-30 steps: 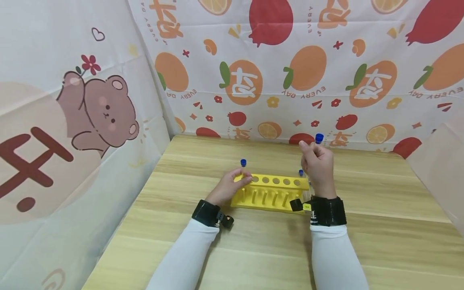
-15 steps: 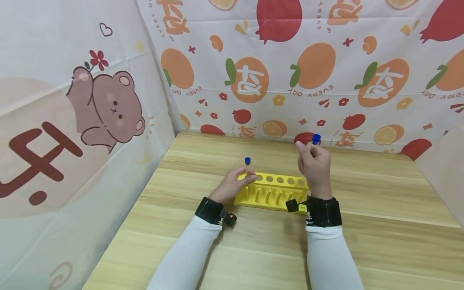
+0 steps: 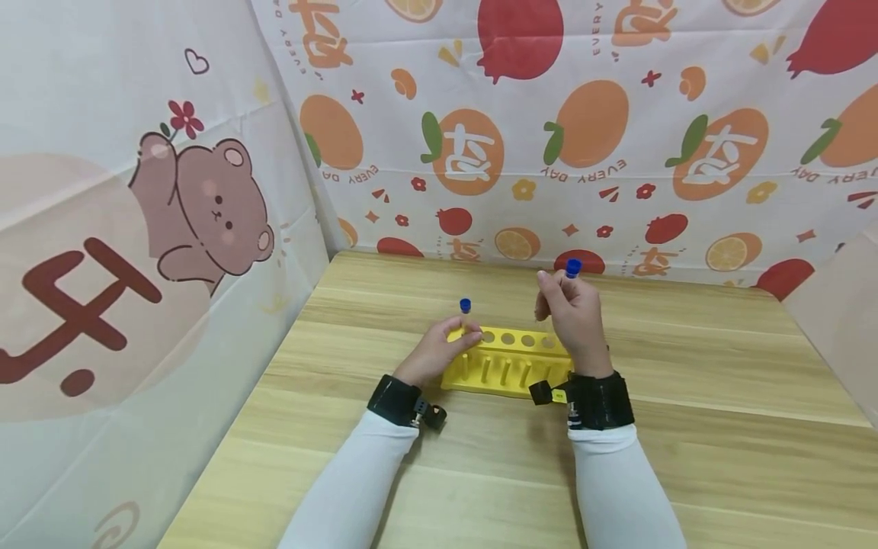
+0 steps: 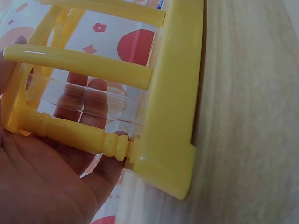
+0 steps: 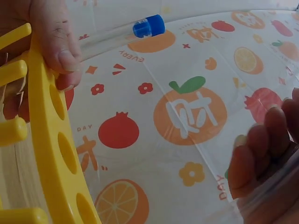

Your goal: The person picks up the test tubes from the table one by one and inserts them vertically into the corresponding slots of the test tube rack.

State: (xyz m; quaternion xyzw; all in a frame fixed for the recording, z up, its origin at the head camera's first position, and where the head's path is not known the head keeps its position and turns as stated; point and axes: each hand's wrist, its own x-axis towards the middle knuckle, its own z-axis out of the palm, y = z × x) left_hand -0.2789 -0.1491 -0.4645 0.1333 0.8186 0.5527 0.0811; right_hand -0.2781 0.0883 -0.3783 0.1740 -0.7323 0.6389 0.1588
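Note:
My left hand (image 3: 439,347) grips the left end of a yellow test tube rack (image 3: 490,387), its fingers reaching around behind the posts in the left wrist view. A clear test tube with a blue cap (image 3: 465,304) stands in the rack's left-end hole; its glass (image 4: 117,106) shows between the yellow bars. Above the right part of the rack, my right hand (image 3: 579,320) holds a second clear test tube, its blue cap (image 3: 572,268) sticking up past the thumb. In the right wrist view, the right fingers (image 5: 261,144) curl near that blurred tube. The rack's right end is hidden behind this hand.
The rack stands on a wooden table (image 3: 720,450). Several round holes without tubes show along its top. A fruit-patterned cloth (image 3: 521,152) hangs at the back, and a bear-printed cloth (image 3: 103,175) at the left.
My right hand has moved left with its test tube, to above the rack. A blue cap seen earlier beyond the rack's right end is now hidden. My left hand keeps its grip.

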